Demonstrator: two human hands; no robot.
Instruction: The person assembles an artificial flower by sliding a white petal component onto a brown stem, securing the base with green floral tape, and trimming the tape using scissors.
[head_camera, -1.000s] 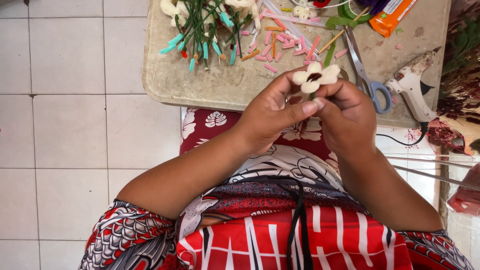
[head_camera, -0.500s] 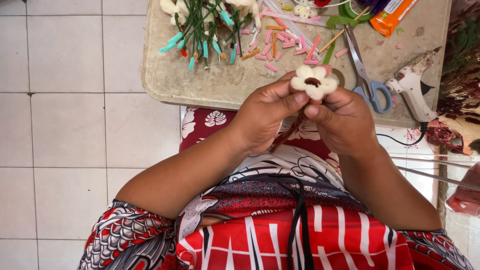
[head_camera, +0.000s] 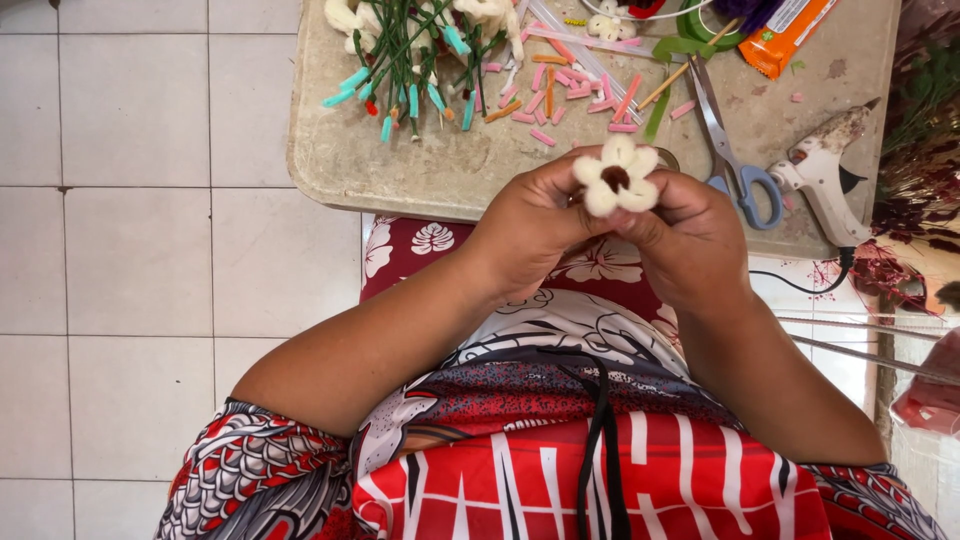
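Note:
A small cream flower (head_camera: 617, 176) with rounded petals and a dark centre faces up at me. My left hand (head_camera: 530, 226) and my right hand (head_camera: 690, 240) both pinch it from below, fingertips meeting under the petals. The hands hover over the near edge of a low beige work board (head_camera: 400, 170). What lies under the flower, such as a stem, is hidden by my fingers.
On the board lie a bunch of green stems with teal tips (head_camera: 410, 60), scattered pink and orange tube pieces (head_camera: 560, 85), scissors with blue handles (head_camera: 735, 150), a white glue gun (head_camera: 825, 165) and an orange packet (head_camera: 785, 35). White floor tiles (head_camera: 130, 250) at left; dried dark-red foliage (head_camera: 920, 190) at right.
The flower has been turned and lifted slightly in my fingers, now facing more squarely up. Both hands stay in nearly the same place.

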